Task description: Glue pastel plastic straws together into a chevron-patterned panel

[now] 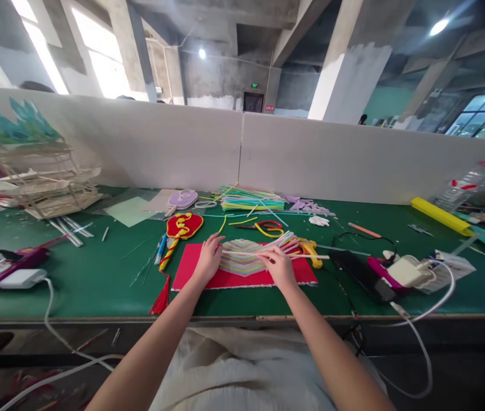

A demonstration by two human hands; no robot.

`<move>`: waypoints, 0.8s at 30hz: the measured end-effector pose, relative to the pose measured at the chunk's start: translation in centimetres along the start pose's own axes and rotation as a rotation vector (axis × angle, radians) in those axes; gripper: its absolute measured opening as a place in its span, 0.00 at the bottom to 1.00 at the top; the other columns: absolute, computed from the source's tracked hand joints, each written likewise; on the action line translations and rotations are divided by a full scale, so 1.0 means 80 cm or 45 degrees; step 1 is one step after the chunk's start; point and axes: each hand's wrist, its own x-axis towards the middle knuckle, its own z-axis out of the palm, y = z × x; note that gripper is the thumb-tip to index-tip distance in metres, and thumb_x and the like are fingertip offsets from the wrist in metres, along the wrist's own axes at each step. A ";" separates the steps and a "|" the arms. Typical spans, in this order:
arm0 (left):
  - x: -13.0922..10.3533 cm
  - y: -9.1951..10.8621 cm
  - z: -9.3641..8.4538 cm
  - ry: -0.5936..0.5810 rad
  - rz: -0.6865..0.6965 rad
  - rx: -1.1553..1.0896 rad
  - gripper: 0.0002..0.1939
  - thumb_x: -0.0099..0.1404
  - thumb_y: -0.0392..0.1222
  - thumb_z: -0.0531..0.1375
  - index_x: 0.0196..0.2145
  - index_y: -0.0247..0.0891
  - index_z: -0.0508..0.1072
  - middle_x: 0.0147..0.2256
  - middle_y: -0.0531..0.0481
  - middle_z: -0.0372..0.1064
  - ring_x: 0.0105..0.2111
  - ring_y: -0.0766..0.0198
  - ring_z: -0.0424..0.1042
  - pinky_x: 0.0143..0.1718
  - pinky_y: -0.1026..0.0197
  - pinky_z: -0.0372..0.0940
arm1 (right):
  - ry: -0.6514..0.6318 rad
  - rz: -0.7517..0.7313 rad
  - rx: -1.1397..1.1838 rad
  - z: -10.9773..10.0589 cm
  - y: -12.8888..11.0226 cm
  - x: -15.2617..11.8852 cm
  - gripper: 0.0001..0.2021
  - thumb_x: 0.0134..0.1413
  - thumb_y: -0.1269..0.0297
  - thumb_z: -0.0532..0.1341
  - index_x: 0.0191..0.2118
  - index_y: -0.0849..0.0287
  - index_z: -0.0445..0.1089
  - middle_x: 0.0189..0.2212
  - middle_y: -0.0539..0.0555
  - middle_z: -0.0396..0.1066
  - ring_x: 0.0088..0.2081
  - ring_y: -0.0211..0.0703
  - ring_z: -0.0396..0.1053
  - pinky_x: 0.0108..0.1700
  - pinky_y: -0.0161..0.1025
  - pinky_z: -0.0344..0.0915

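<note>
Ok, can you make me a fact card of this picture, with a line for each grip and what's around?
Left grip: at the left side of the striped piece; can't tell if it pinches anything
Right grip: pinching a pale strip
Under striped piece: red board
Left of board: red fan, yellow trim
Behind board: pile of colored strips
Far right: clear bottle
Table: green

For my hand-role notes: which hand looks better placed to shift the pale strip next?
Probably the right hand: it pinches the pale strip. The left hand is over the red board, near the strip's left end; whether it grips it is unclear.
</note>
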 end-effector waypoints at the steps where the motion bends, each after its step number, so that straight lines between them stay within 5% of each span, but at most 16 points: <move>1: -0.001 0.002 -0.003 0.026 0.016 -0.008 0.23 0.63 0.33 0.45 0.53 0.39 0.66 0.56 0.43 0.65 0.60 0.57 0.59 0.60 0.47 0.54 | 0.008 0.009 0.007 0.000 0.002 0.000 0.13 0.59 0.55 0.57 0.33 0.55 0.77 0.28 0.52 0.68 0.29 0.40 0.69 0.33 0.36 0.69; 5: -0.009 0.017 -0.011 0.072 0.145 -0.009 0.20 0.64 0.34 0.46 0.51 0.42 0.68 0.54 0.48 0.67 0.60 0.59 0.59 0.64 0.44 0.43 | 0.013 0.017 0.029 -0.001 0.006 0.000 0.14 0.59 0.55 0.57 0.34 0.57 0.77 0.29 0.53 0.68 0.30 0.40 0.69 0.32 0.36 0.68; 8: -0.014 0.033 -0.010 -0.010 0.417 0.100 0.17 0.68 0.38 0.48 0.51 0.42 0.69 0.53 0.48 0.68 0.59 0.59 0.60 0.65 0.44 0.37 | -0.014 -0.004 0.047 0.001 0.002 -0.001 0.13 0.59 0.56 0.57 0.35 0.56 0.77 0.33 0.55 0.69 0.33 0.41 0.70 0.34 0.37 0.69; 11: -0.018 0.045 -0.006 -0.156 0.702 0.293 0.15 0.70 0.39 0.48 0.49 0.42 0.71 0.47 0.47 0.72 0.54 0.57 0.65 0.65 0.44 0.40 | -0.058 -0.045 0.084 0.003 -0.005 -0.003 0.12 0.60 0.57 0.57 0.37 0.55 0.77 0.36 0.55 0.70 0.36 0.42 0.71 0.38 0.37 0.69; 15: -0.022 0.049 -0.006 -0.178 0.797 0.427 0.17 0.71 0.36 0.46 0.45 0.38 0.73 0.40 0.46 0.74 0.46 0.60 0.70 0.64 0.47 0.46 | -0.111 -0.103 0.158 0.004 -0.011 -0.005 0.11 0.60 0.59 0.57 0.38 0.55 0.77 0.36 0.54 0.71 0.36 0.40 0.71 0.40 0.36 0.68; 24: -0.016 0.033 0.000 -0.230 0.999 0.172 0.14 0.71 0.39 0.48 0.41 0.40 0.75 0.40 0.50 0.76 0.48 0.62 0.70 0.61 0.49 0.49 | -0.221 -0.142 0.395 0.005 -0.001 -0.004 0.11 0.56 0.55 0.61 0.32 0.54 0.77 0.35 0.53 0.66 0.30 0.37 0.67 0.34 0.36 0.67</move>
